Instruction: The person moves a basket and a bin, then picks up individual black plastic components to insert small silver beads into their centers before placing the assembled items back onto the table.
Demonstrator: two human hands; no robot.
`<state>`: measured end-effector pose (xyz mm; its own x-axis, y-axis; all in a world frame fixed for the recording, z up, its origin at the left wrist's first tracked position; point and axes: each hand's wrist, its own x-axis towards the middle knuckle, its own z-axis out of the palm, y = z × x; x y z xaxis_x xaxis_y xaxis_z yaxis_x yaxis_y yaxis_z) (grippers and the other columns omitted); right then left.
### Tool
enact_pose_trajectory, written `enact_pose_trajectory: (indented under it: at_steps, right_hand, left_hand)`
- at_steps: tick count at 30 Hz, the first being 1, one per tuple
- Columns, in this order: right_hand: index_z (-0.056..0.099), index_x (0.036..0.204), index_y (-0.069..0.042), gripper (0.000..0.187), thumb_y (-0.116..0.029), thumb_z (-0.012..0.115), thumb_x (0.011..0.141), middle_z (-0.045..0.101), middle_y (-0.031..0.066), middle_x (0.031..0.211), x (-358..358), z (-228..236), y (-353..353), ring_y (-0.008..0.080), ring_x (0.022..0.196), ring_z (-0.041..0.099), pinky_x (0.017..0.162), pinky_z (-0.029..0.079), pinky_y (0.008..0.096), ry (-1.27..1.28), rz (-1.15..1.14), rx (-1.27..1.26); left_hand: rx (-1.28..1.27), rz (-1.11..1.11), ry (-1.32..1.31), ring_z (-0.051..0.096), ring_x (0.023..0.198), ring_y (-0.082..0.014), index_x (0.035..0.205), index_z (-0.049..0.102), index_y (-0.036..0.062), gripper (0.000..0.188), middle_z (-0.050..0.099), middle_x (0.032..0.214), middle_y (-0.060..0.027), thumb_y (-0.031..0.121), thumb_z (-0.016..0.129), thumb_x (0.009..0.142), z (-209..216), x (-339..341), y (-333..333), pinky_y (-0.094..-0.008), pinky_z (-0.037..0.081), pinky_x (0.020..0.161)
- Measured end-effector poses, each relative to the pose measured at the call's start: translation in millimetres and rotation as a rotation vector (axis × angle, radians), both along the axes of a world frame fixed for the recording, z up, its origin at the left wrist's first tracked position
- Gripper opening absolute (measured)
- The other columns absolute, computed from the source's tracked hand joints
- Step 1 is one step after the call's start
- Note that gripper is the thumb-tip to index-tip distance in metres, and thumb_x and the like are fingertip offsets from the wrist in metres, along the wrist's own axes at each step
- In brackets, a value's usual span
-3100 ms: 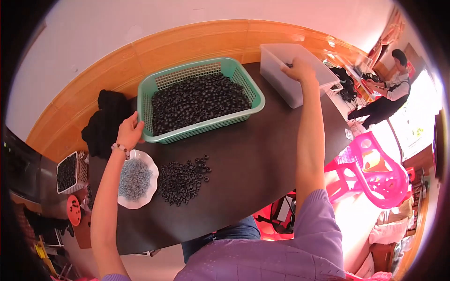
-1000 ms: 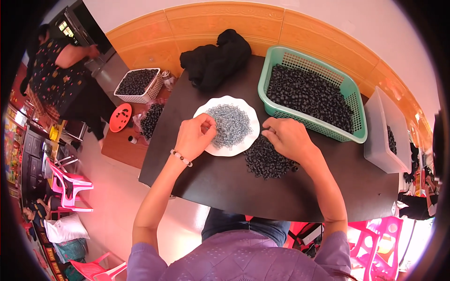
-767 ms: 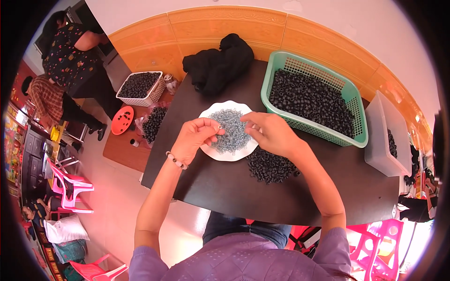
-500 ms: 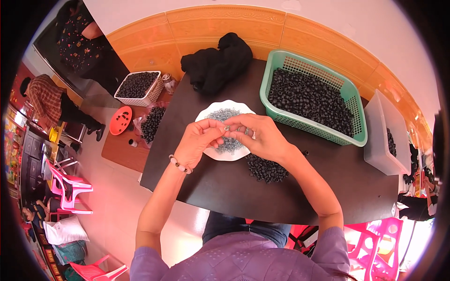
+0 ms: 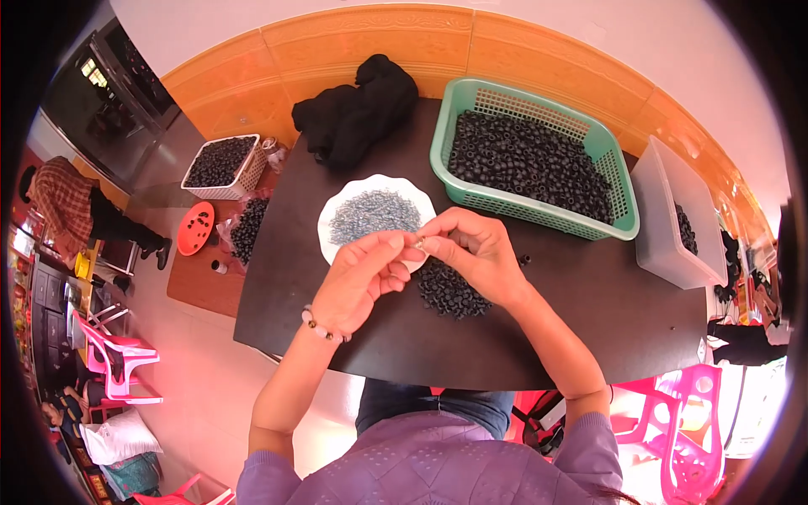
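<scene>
My left hand (image 5: 360,284) and my right hand (image 5: 486,259) meet over the near right edge of a white scalloped plate (image 5: 324,225). A tiny shiny piece (image 5: 421,241) is pinched between their fingertips; its exact kind is too small to make out. Many small silvery, clear-looking pieces (image 5: 374,214) lie spread on the plate. Under and beside my right hand is a heap of small black ring-like parts (image 5: 454,296). One loose black part (image 5: 524,260) sits just right of that hand.
Beyond my right hand stands a green basket (image 5: 539,212) of black parts, with a translucent bin (image 5: 673,240) to its right. Black cloth (image 5: 358,114) lies at the back. Left, a lower brown table (image 5: 202,282) bears a white basket (image 5: 248,177) and red plate (image 5: 194,240). A person (image 5: 67,202) bends beyond.
My joined hands have shifted from over the plate's middle toward its near right edge, uncovering more silvery pieces. The view has turned slightly right. The person by the doorway is gone from sight.
</scene>
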<state>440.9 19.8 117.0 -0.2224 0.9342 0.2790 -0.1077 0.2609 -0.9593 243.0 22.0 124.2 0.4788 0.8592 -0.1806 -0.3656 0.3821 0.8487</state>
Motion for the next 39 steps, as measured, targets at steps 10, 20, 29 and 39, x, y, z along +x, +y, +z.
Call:
enact_pose_trajectory:
  at_steps: [10, 20, 29, 39]
  right_hand:
    - [0.072, 0.090, -0.010, 0.020, -0.003, 0.076, 0.072, 0.064, 0.0030, 0.081, -4.6, -15.9, -76.9, 0.0199, 0.076, 0.055, 0.067, 0.047, 0.0302, -0.379, -0.314, 0.394]
    - [0.070, 0.093, -0.010, 0.023, -0.009, 0.077, 0.071, 0.064, 0.0040, 0.081, 8.5, -15.2, -79.4, 0.0221, 0.074, 0.057, 0.067, 0.048, 0.0319, -0.542, -0.201, 0.418]
    - [0.064, 0.095, -0.005, 0.017, -0.014, 0.066, 0.080, 0.065, 0.0093, 0.078, 32.2, 1.4, 16.8, 0.0271, 0.074, 0.062, 0.066, 0.049, 0.0371, -0.884, -0.169, 0.322]
    - [0.063, 0.091, -0.003, 0.014, -0.010, 0.062, 0.078, 0.066, 0.0124, 0.076, 75.7, 11.3, 19.0, 0.0300, 0.074, 0.065, 0.067, 0.049, 0.0387, -1.188, -0.138, 0.159]
  left_hand:
    - [-0.257, -0.096, -0.160, 0.063, 0.075, -0.0111, 0.109, 0.061, -0.0033, 0.021, 0.066, 0.091, -0.0077, 0.011, 0.058, 0.093, -36.8, 3.4, -58.2, -0.0234, 0.053, 0.067]
    - [-0.260, -0.135, -0.066, 0.063, 0.076, -0.0106, 0.105, 0.061, 0.0005, 0.018, 0.066, 0.091, -0.0073, 0.014, 0.059, 0.094, -46.4, -0.8, -64.6, -0.0228, 0.053, 0.069]
    - [0.014, 0.152, 0.199, 0.059, 0.074, -0.0087, 0.094, 0.060, 0.0052, 0.011, 0.064, 0.088, -0.0050, 0.016, 0.060, 0.092, -31.2, -16.9, -54.4, -0.0221, 0.049, 0.067]
    - [0.054, 0.173, 0.303, 0.060, 0.078, -0.0097, 0.095, 0.060, 0.0045, 0.011, 0.065, 0.094, -0.0078, 0.014, 0.063, 0.090, -39.3, -18.6, -69.9, -0.0227, 0.049, 0.070]
